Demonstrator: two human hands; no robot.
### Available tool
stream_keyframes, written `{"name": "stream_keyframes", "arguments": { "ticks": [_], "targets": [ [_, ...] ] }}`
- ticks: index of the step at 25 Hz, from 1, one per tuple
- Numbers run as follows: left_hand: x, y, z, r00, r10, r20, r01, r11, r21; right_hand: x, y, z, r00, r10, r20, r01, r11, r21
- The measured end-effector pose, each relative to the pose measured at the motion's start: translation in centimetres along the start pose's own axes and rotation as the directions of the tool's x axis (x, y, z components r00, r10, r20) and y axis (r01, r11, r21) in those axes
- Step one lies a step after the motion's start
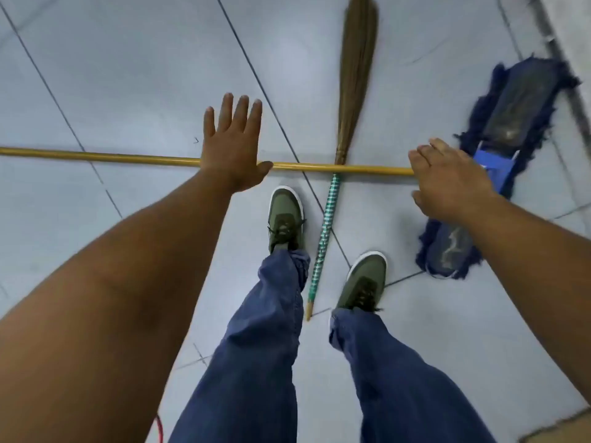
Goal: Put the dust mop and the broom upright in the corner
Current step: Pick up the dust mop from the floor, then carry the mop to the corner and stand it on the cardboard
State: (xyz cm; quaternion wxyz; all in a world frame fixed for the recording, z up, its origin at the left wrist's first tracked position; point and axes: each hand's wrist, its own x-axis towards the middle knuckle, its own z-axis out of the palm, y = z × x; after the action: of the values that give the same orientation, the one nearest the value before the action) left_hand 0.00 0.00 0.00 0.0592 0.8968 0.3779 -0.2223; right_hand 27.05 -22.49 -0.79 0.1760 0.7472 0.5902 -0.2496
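The dust mop lies flat on the tiled floor, its long yellow handle point(96, 154) running left to right and its blue fringed head point(518, 100) at the right. The broom lies crosswise under that handle, with brown bristles point(358, 59) pointing away from me and a green patterned stick point(326, 231) between my shoes. My left hand point(232, 148) hovers over the middle of the yellow handle, palm down and fingers spread. My right hand point(447, 177) is over the handle's end by the mop head, fingers and thumb curled but apart on either side of it.
My two green shoes point(284, 219) stand either side of the broom stick. A dark strip along the wall's base point(563, 68) runs down the right edge. A red cord point(159, 426) shows at the bottom left, and a brown patch point(563, 426) at the bottom right.
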Motion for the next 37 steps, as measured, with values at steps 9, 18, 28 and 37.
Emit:
{"name": "stream_keyframes", "arguments": {
  "ticks": [9, 18, 28, 37],
  "targets": [
    [12.6, -2.7, 20.6, 0.937, 0.009, 0.350, -0.072, 0.984, 0.166, 15.1, -2.2, 18.1, 0.986, 0.157, 0.059, -0.164, 0.979, 0.123],
    [8.0, -4.5, 9.0, 0.975, 0.001, 0.220, -0.017, 0.997, 0.072, 11.4, -1.3, 6.0, 0.985, 0.169, 0.046, -0.171, 0.983, 0.068],
    [-5.5, -9.4, -27.5, 0.998, -0.060, -0.034, 0.065, 0.981, 0.184, -5.0, -3.0, -23.9, 0.936, 0.190, -0.297, -0.152, 0.978, 0.144],
    [-17.7, -5.2, -48.2, 0.943, -0.018, -0.331, 0.118, 0.951, 0.286, -21.5, 0.1, -39.2, 0.794, 0.283, -0.539, -0.221, 0.959, 0.177]
  ]
}}
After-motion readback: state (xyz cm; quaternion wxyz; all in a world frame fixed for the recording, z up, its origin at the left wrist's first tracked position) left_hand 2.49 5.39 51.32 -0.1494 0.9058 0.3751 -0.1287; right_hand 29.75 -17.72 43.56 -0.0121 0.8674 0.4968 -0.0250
